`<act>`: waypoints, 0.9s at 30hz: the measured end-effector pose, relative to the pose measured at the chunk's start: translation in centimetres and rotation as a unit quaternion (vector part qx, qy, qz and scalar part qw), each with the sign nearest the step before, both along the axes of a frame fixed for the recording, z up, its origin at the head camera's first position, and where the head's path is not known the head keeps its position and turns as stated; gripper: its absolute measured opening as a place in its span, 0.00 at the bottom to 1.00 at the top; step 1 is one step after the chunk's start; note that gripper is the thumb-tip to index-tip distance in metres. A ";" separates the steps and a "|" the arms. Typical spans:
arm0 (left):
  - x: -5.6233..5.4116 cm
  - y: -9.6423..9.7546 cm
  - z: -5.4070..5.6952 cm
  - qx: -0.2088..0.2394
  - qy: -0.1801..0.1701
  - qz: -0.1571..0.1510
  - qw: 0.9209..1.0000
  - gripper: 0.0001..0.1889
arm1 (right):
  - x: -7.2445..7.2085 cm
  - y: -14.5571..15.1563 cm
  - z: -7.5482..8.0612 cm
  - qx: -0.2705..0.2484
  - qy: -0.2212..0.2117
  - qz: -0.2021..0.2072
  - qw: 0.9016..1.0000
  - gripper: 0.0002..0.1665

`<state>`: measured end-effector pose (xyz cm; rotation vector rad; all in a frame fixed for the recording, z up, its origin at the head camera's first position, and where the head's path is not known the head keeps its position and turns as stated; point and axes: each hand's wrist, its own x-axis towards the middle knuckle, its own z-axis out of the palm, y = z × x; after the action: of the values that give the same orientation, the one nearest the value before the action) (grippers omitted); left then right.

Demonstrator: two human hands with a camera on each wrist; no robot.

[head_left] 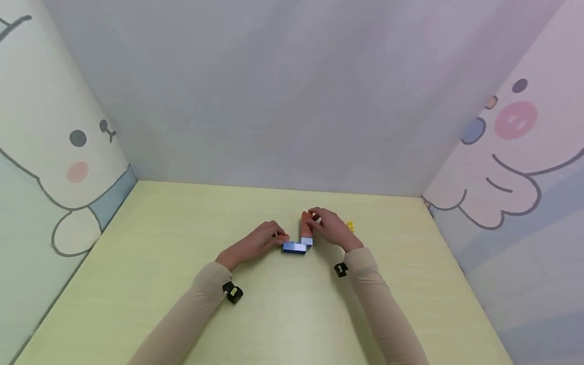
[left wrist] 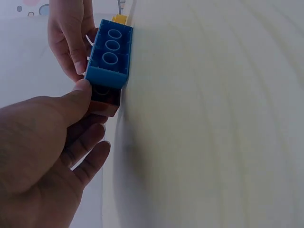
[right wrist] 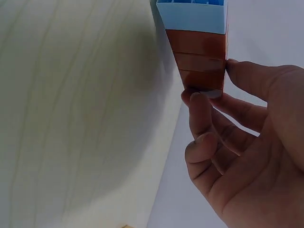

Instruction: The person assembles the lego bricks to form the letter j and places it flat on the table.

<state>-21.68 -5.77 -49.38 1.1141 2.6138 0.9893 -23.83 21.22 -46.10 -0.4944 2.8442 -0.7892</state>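
Note:
In the head view, my left hand (head_left: 256,242) pinches a small red brick (head_left: 284,238) beside a long blue brick (head_left: 294,248). The blue brick's hollow underside (left wrist: 112,46) faces the left wrist camera, with the red brick (left wrist: 105,108) against its near end and my left thumb at the joint. My right hand (head_left: 334,229) grips a stack of red bricks (head_left: 306,226) by its far end. A light blue brick (right wrist: 192,18) caps the stack's near end, where it meets the long blue brick. My palm-side fingers hide part of the stack.
A yellow brick (head_left: 350,226) lies just beyond my right wrist, partly hidden by it. The pale wooden table (head_left: 205,213) meets a grey back wall (head_left: 274,101). Side panels with cartoon animals stand left and right.

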 end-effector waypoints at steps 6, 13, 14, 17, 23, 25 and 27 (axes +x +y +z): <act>0.3 0.0 -0.7 -0.009 -0.007 0.007 1.000 0.14 | -0.4 -0.3 -0.9 0.018 -0.022 0.014 1.000 0.25; -0.1 -1.2 -0.6 -0.012 -0.011 0.017 1.000 0.15 | -1.1 -0.5 -0.1 0.003 0.014 0.002 1.000 0.26; -0.2 -1.2 -0.6 -0.012 -0.010 0.017 1.000 0.15 | -1.3 -0.2 0.0 0.000 0.026 -0.007 1.000 0.25; -0.4 -1.0 -0.6 -0.015 -0.010 0.023 1.000 0.14 | -1.3 1.4 0.6 -0.003 0.056 -0.033 0.998 0.22; -0.1 1.2 -0.6 -0.021 -0.029 0.008 0.999 0.16 | 0.7 6.1 1.6 0.030 0.077 -0.089 0.993 0.19; 0.0 1.7 -0.3 -0.024 -0.034 0.001 0.999 0.17 | 1.5 7.2 1.8 0.041 0.081 -0.112 0.990 0.18; 0.1 1.8 -0.1 -0.031 -0.036 0.001 0.999 0.17 | 2.2 7.9 1.8 0.045 0.082 -0.135 0.986 0.18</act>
<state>-21.56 -3.98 -49.49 1.0428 2.5703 0.9253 -21.64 29.09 -44.33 -0.1691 3.1282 -0.6850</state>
